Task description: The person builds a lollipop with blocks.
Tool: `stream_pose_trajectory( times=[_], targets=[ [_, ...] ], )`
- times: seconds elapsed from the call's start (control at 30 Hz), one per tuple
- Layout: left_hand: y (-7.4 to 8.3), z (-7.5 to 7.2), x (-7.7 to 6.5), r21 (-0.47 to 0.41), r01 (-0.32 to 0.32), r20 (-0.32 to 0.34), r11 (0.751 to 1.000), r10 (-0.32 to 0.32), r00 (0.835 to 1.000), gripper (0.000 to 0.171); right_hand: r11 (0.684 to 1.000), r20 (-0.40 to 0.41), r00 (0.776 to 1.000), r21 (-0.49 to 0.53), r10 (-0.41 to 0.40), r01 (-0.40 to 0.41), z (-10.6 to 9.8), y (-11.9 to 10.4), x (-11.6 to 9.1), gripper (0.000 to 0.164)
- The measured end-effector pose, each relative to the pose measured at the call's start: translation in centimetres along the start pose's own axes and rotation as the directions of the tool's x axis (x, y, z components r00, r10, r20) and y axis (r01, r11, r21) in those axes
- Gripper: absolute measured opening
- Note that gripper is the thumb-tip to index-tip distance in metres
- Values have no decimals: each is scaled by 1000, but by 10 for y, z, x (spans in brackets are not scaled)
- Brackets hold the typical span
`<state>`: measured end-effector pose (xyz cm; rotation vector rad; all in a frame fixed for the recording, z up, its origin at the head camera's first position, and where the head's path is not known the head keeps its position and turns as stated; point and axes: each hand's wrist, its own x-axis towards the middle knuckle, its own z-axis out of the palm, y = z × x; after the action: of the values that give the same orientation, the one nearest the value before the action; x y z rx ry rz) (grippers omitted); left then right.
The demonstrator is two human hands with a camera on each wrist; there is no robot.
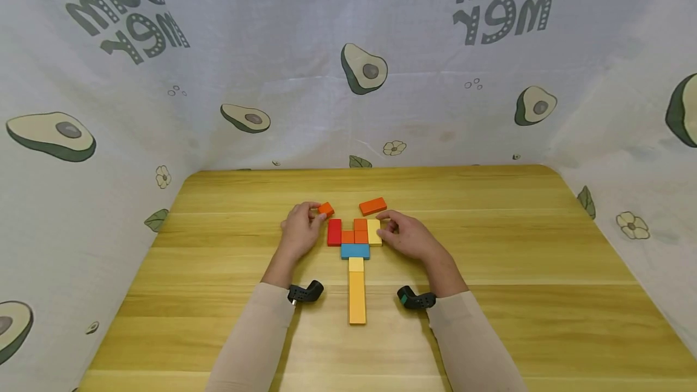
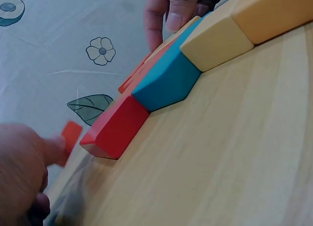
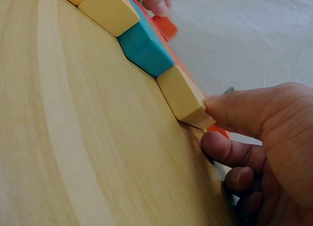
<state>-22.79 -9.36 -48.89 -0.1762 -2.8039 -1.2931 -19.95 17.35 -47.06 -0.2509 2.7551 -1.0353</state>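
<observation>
In the head view my left hand (image 1: 299, 231) pinches a small orange block (image 1: 326, 209) between thumb and fingers, just beyond a red block (image 1: 334, 232). My right hand (image 1: 411, 236) is at the right side of a pale yellow block (image 1: 374, 232), its thumb touching that block's edge. Between the red and pale yellow blocks sit small orange blocks (image 1: 360, 231). A blue block (image 1: 355, 251) lies along their near side. Below it, a small yellow block (image 1: 356, 264) and a long yellow-orange block (image 1: 357, 298) run toward me in line.
Beyond the laid-out blocks, a loose orange block (image 1: 373, 206) lies at an angle on the wooden table (image 1: 490, 228). A white cloth (image 1: 305, 65) printed with avocados and lettering hangs behind and beside the table. Each wrist wears a black camera mount (image 1: 416, 299).
</observation>
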Motion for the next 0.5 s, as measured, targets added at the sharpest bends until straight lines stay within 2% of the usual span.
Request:
stream_pose_trajectory(
  times=[0.17,0.3,0.5],
  targets=[
    [4,4,-1,-125,-76,99,989,89,991,33,1000,-4,1000,3,0,0,1,0,0,35],
    [8,7,-4,-94,-112,164,989,126,978,33,1000,-5,1000,0,-11,11,1,1,0,35],
    [8,10,-6,-39,-125,174,991,130,976,32,1000,0,1000,9,-5,5,0,-1,-1,35]
  ],
)
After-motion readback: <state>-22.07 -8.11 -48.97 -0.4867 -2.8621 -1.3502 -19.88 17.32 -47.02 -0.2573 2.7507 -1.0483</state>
